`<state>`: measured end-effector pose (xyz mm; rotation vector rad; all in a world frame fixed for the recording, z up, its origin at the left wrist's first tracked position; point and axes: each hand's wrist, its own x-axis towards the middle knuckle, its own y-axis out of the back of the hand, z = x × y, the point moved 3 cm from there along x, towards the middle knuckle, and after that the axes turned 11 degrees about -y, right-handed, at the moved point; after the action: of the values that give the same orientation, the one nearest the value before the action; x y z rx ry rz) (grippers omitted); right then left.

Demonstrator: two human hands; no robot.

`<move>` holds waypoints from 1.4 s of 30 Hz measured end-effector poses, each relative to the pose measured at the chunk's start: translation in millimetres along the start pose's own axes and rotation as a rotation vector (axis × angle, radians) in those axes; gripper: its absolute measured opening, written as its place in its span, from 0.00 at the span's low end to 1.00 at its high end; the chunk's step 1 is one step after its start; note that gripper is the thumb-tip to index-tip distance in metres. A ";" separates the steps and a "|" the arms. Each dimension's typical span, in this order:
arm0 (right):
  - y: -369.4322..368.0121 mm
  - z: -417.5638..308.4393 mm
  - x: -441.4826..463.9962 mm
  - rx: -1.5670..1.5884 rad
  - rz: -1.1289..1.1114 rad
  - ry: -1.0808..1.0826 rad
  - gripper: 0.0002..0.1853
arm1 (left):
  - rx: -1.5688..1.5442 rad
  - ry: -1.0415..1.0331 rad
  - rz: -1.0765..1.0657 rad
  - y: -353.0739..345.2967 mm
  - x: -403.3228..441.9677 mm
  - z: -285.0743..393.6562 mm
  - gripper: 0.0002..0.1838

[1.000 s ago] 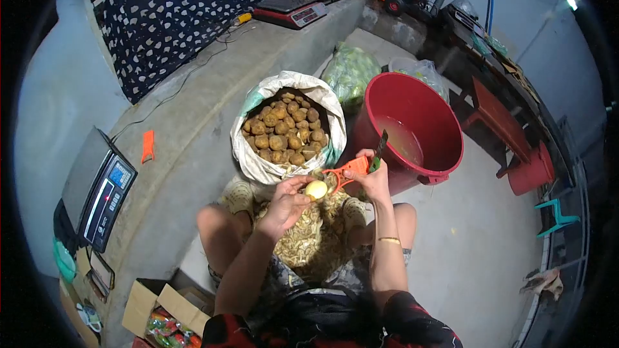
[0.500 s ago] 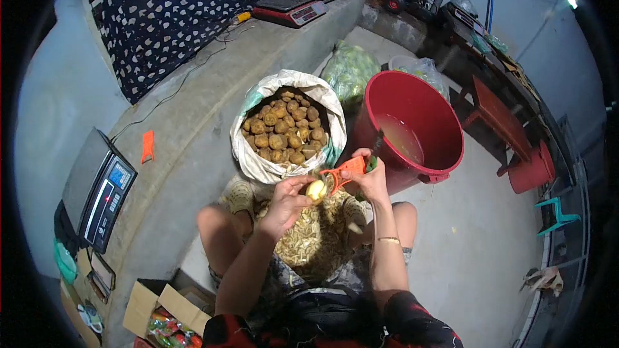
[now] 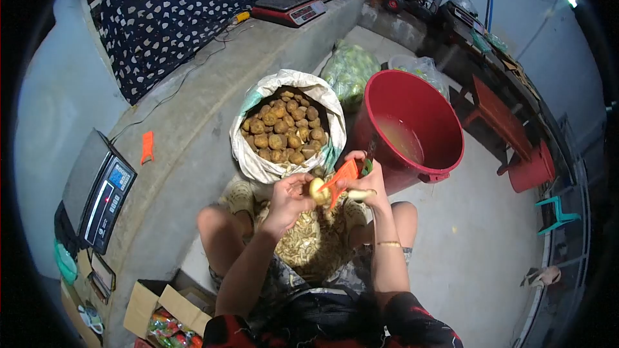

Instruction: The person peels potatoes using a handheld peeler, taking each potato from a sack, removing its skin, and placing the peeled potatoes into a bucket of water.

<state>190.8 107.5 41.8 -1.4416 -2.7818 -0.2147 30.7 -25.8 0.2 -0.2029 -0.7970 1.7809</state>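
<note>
A partly peeled, pale yellow potato (image 3: 317, 191) is held in the fingers of my left hand (image 3: 288, 201). My right hand (image 3: 373, 183) grips an orange peeler (image 3: 344, 174), its head against the potato's right side. Something green shows by the right fingers, and a pale strip of peel (image 3: 361, 194) appears in front of that hand. Below both hands, a heap of peelings (image 3: 300, 245) lies between my feet. Just beyond them stands a white sack (image 3: 253, 162) with its top rolled down, full of unpeeled brown potatoes (image 3: 282, 127).
Right of the sack stands a large red bucket (image 3: 412, 106) with cloudy liquid inside. A bag of green vegetables (image 3: 351, 71) sits behind. On the left ledge are a digital scale (image 3: 108, 193) and another orange peeler (image 3: 147, 147). An open carton (image 3: 184, 309) holds colourful packets.
The peeler has turned and shifted against the potato, and the potato has rotated slightly in my left hand. A peel strip now shows by my right hand.
</note>
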 end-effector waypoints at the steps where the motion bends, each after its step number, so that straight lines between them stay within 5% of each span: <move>1: 7.2 9.4 5.3 0.064 0.072 -0.054 0.24 | -0.139 0.028 0.072 14.3 1.7 -10.2 0.21; 28: -0.2 5.3 3.2 0.097 0.025 -0.119 0.25 | -0.056 0.169 -0.081 -10.8 7.0 25.5 0.30; 33: -5.7 -11.8 -3.5 0.116 -0.024 -0.053 0.26 | 0.180 0.009 -0.057 -5.0 7.6 23.0 0.31; 42: -7.3 -22.6 -5.2 0.038 -0.055 -0.039 0.25 | 0.156 0.001 -0.097 -6.8 3.9 15.8 0.29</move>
<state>186.5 96.3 63.0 -1.3767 -2.8425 -0.1346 26.6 -27.8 17.2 -0.0614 -0.6530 1.7420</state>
